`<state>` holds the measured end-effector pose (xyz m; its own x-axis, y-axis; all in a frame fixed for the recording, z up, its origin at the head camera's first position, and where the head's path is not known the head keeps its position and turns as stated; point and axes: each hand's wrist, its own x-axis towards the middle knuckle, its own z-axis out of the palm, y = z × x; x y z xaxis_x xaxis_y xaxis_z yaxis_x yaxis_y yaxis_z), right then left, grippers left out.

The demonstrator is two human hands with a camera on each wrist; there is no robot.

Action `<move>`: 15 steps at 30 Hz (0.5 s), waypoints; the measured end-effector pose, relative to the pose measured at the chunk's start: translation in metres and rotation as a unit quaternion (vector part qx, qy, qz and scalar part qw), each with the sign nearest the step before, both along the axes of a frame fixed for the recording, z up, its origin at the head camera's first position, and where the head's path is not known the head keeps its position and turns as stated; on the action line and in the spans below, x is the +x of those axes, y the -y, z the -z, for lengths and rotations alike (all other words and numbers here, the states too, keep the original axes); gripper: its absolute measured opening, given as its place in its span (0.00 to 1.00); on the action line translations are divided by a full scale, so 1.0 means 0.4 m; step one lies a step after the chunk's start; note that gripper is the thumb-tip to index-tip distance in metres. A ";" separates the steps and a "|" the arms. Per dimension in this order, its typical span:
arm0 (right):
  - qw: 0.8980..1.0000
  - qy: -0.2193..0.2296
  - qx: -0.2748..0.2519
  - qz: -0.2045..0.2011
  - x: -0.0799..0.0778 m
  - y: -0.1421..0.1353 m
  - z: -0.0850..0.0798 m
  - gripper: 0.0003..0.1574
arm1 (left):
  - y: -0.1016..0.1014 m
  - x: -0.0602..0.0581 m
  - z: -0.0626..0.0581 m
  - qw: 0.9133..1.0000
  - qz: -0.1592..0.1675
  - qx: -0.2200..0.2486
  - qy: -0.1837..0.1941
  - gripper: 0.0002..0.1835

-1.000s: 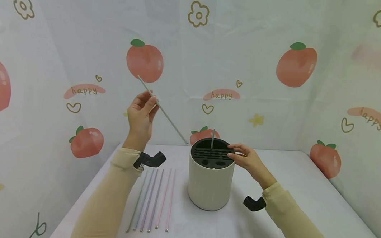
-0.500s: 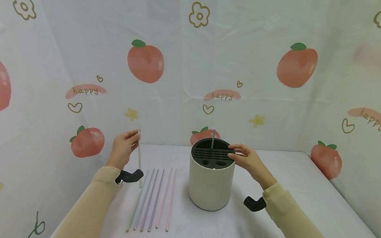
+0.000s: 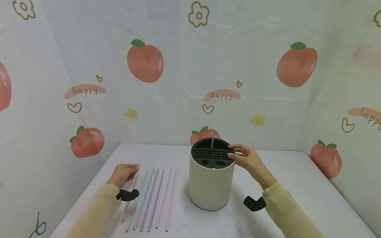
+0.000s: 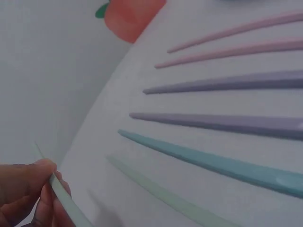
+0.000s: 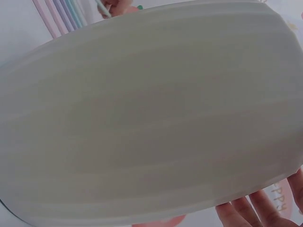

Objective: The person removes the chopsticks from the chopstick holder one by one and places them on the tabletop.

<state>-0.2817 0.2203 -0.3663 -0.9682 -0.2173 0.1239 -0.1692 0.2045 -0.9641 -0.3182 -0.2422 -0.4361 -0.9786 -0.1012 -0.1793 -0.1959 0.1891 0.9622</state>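
Observation:
My left hand (image 3: pixel 122 175) pinches a pale green chopstick (image 4: pixel 67 201) between thumb and fingers. It slants low over the white table, left of a row of chopsticks. Nearest in that row lies another pale green chopstick (image 4: pixel 173 196), then a teal one (image 4: pixel 208 164), two purple ones (image 4: pixel 222 84) and two pink ones (image 4: pixel 227 56). With extended fingers, my right hand (image 3: pixel 253 165) touches the right rim of a cream utensil holder (image 3: pixel 210 190). The holder stands upright with a black slotted top (image 3: pixel 211 153). One greyish chopstick (image 3: pixel 212 139) sticks out of its rear opening.
The white table (image 3: pixel 298 199) extends to both sides of the holder. Behind it hangs a pale backdrop (image 3: pixel 177 109) printed with fruit, hearts and flowers. Black wrist-camera mounts (image 3: pixel 255 203) jut from both sleeves.
My left hand has come down and left from up beside the holder, bringing the pale green chopstick low over the table beside the row. My right hand stays at the rim.

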 end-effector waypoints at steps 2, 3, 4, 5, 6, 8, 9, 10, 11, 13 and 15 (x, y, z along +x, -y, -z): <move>1.000 0.000 0.001 0.001 0.000 0.001 0.001 0.32 | 0.004 0.002 0.023 1.000 -0.008 -0.007 0.012 0.22; 1.000 -0.001 0.001 0.002 -0.001 0.001 0.001 0.32 | 0.006 0.003 0.034 1.000 -0.012 -0.012 0.016 0.21; 1.000 0.000 0.001 0.002 -0.001 0.001 0.002 0.32 | 0.008 0.004 0.042 1.000 -0.014 -0.017 0.018 0.20; 1.000 -0.001 0.002 0.001 -0.001 0.002 0.002 0.32 | 0.009 0.005 0.050 0.999 -0.015 -0.025 0.018 0.19; 1.000 0.000 0.001 0.002 0.000 0.002 0.002 0.31 | 0.010 0.005 0.057 0.999 -0.016 -0.031 0.018 0.19; 1.000 0.000 0.001 0.001 0.000 0.003 0.002 0.31 | 0.011 0.007 0.068 0.999 -0.018 -0.046 0.017 0.17; 1.000 0.001 0.000 0.000 0.000 0.003 0.002 0.31 | 0.011 0.008 0.072 0.998 -0.012 -0.055 0.012 0.17; 1.000 0.002 -0.001 0.000 0.000 0.003 0.002 0.32 | 0.011 0.009 0.073 0.998 -0.007 -0.066 0.006 0.17; 1.000 0.002 -0.002 0.000 0.000 0.003 0.002 0.32 | 0.010 0.009 0.076 0.997 -0.005 -0.077 0.002 0.17; 1.000 0.002 -0.004 0.000 0.000 0.003 0.001 0.32 | 0.007 0.008 0.076 0.995 0.003 -0.096 -0.007 0.17; 1.000 0.002 -0.006 -0.001 0.000 0.004 -0.001 0.32 | 0.005 0.008 0.074 0.993 0.014 -0.119 -0.017 0.16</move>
<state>-0.2817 0.2189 -0.3659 -0.9682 -0.2182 0.1225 -0.1658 0.1923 -0.9672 -0.3150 -0.2441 -0.4658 -0.9865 -0.1101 -0.1212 -0.1565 0.4173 0.8952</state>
